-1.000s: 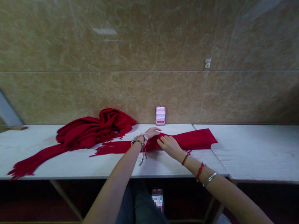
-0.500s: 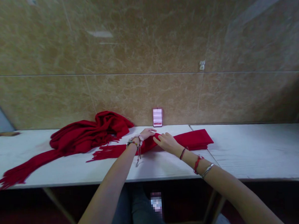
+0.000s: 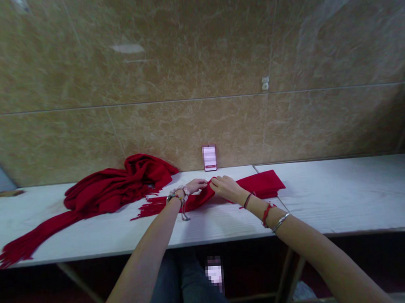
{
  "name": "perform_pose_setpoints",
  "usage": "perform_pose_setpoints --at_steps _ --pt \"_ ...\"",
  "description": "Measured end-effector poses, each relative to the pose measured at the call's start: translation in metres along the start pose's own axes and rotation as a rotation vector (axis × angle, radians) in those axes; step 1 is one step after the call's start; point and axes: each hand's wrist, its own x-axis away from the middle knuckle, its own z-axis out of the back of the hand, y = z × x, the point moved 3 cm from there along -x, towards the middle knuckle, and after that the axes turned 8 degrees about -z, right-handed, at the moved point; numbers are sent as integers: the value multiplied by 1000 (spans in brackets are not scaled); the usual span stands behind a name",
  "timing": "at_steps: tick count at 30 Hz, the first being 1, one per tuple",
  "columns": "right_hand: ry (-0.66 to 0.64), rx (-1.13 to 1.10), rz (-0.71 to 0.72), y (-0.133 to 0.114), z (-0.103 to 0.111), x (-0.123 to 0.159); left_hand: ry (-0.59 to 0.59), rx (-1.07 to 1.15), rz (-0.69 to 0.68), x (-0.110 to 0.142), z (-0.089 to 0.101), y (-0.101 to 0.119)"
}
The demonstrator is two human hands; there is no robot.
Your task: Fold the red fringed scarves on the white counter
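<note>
A folded red scarf lies across the white table, its fringed end pointing left. My left hand and my right hand meet at the scarf's middle. Both pinch its upper edge, which is raised a little off the table between them. Bracelets show on both wrists.
A heap of more red scarves lies to the left, with a long tail trailing toward the table's front edge. A small phone-like device leans against the marble wall. A seam divides two table tops.
Both hands have closed on the scarf's middle and lifted the fabric slightly. The fringed end has drawn a little to the right. The camera view has shifted.
</note>
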Motion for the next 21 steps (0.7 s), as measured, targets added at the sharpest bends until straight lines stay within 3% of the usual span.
perform_pose_setpoints --at_steps 7,10,13,17,19,21 --pt "58 44 205 10 5 2 72 138 -45 -15 4 8" --pt "125 90 233 27 22 3 83 171 -124 -41 8 34" --pt "119 139 192 54 42 12 65 117 -227 -74 3 76" --pt "48 212 -25 100 52 51 52 -18 -357 -100 -32 123" --pt "-10 216 -152 117 42 79 40 -127 -343 -93 -56 126" --pt "-77 187 -248 125 26 107 -53 -272 -323 -74 -79 114"
